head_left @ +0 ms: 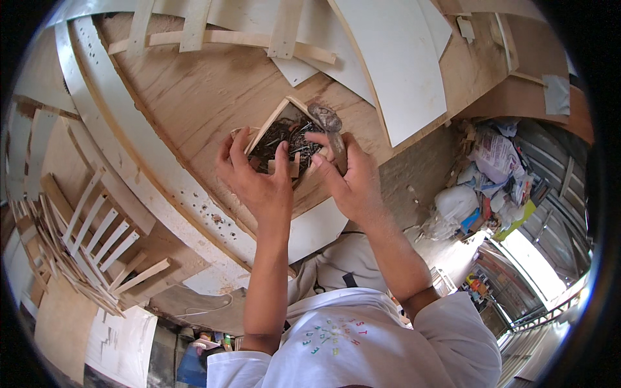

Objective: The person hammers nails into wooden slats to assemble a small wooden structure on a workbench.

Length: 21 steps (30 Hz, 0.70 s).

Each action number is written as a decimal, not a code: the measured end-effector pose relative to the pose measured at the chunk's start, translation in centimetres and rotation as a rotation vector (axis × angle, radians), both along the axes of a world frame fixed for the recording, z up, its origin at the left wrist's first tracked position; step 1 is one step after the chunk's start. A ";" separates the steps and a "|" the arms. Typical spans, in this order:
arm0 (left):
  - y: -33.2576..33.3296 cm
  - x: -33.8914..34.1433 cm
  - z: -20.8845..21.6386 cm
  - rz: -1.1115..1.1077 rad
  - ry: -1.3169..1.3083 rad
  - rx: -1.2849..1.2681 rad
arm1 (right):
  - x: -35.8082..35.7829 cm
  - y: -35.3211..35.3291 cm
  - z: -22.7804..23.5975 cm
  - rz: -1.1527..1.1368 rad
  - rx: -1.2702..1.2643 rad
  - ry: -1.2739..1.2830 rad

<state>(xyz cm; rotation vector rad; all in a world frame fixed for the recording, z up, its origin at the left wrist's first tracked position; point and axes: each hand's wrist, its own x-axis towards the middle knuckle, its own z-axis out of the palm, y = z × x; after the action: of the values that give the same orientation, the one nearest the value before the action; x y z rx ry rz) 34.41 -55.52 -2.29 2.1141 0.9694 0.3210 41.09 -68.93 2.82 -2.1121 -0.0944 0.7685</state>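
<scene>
A small wooden box full of loose dark nails rests on the wooden bench top. My left hand is at the box's left side, fingers spread, the thumb over the nails and the other fingers by the outer wall. Whether they touch that wall is hard to tell. On the box's right, my right hand is closed around a hammer, whose worn metal head points away from me. Its index finger and thumb reach over the nails. A small light wood block lies in the box between my hands.
A slatted wooden frame and white panels lie beyond the box. Curved boards cross the left side. Thin wood strips are stacked at far left. Plastic bags pile up on the right, below bench level.
</scene>
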 end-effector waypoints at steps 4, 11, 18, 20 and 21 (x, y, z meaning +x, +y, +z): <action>0.9 -0.9 -1.3 -0.045 -0.131 -0.190 | -0.6 -1.1 -1.6 0.128 -0.018 -0.229; 1.1 -1.1 -1.1 -0.092 -0.147 -0.156 | -3.9 -0.6 -1.2 0.015 0.079 -0.178; 1.3 -1.0 -1.1 -0.107 -0.094 -0.146 | -4.6 0.1 -0.4 -0.097 0.233 -0.015; 1.1 -0.6 -0.2 -0.118 -0.017 -0.055 | -4.8 -1.1 -0.4 -0.115 0.126 0.039; 0.8 -0.2 0.5 -0.130 0.038 0.024 | -4.9 -1.8 -1.0 -0.145 0.151 -0.007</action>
<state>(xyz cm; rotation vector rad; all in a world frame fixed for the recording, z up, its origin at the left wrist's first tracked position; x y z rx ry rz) 34.17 -54.69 -1.80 2.2002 0.8492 0.2287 36.23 -70.68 1.87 -1.9554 -0.0023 0.6474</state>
